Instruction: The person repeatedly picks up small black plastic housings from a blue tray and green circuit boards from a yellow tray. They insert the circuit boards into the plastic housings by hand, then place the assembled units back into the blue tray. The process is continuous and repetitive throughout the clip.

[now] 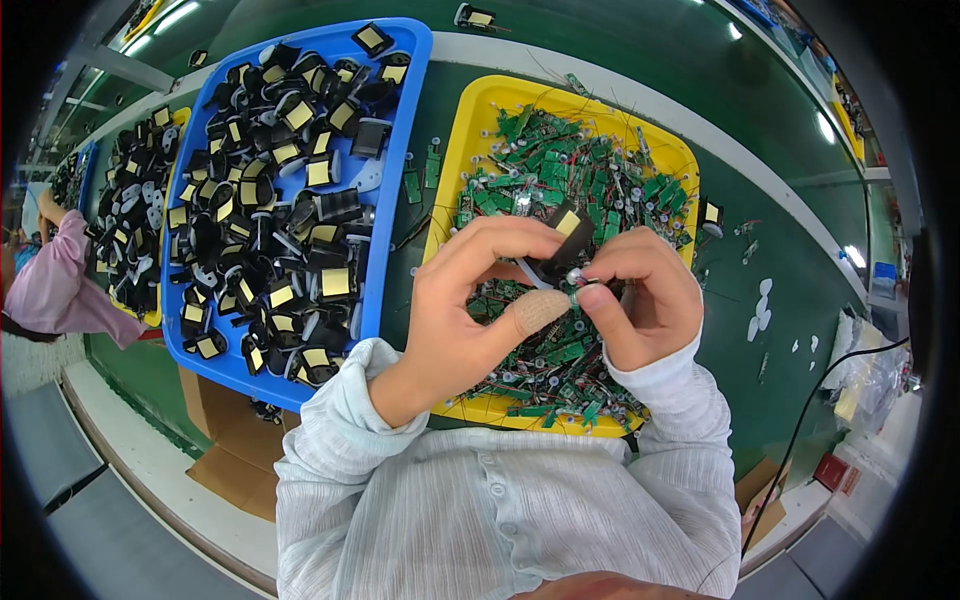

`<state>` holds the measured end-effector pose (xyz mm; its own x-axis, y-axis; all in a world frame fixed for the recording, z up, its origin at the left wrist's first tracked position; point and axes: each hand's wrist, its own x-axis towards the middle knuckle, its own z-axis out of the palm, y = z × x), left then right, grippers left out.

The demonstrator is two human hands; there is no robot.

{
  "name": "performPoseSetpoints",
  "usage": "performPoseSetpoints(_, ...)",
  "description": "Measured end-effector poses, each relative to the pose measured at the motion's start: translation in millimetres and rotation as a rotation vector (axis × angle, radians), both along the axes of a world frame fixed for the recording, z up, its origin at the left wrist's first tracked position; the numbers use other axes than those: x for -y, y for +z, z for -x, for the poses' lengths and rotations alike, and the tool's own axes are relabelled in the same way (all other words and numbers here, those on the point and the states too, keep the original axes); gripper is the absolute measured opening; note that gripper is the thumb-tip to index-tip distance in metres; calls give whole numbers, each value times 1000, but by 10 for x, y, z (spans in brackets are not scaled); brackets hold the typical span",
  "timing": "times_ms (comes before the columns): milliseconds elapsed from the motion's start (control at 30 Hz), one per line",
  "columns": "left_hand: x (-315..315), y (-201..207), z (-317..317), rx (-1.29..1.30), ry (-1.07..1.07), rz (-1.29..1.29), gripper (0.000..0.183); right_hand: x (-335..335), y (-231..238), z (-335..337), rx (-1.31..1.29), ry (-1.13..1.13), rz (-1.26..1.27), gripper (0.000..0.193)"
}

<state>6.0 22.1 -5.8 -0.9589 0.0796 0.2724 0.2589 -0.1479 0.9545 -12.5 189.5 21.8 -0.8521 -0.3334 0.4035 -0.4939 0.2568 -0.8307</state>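
Note:
Above the yellow tray, my two hands meet over a small part. My left hand, with a tan bandage around its thumb, is closed on a black plastic housing that has a pale yellow pad. My right hand pinches a small piece at the housing's near end, where a shiny round bit and a little green show; it looks like a small circuit board, mostly hidden by the fingertips. Heaped beneath are many green circuit boards with thin wires.
Left of me, a blue tray holds piled black housings. Beyond it another yellow tray has more housings, near a person in a pink sleeve. White pieces, clear plastic bags and a black cable lie at right.

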Motion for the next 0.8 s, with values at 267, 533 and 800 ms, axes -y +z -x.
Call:
performPoseSetpoints(267, -19, -7, -22, 1, 24, 18, 29, 56, 51, -16, -273, -87, -183, 19)
performPoseSetpoints(533, -13, 4, -12, -10, 17, 82, 29, -11, 83, 24, 68, 50, -115, 14)
performPoseSetpoints(800, -14, 15, -23, 7, -22, 45, 27, -8, 109, 10, 52, 40, -146, 13)
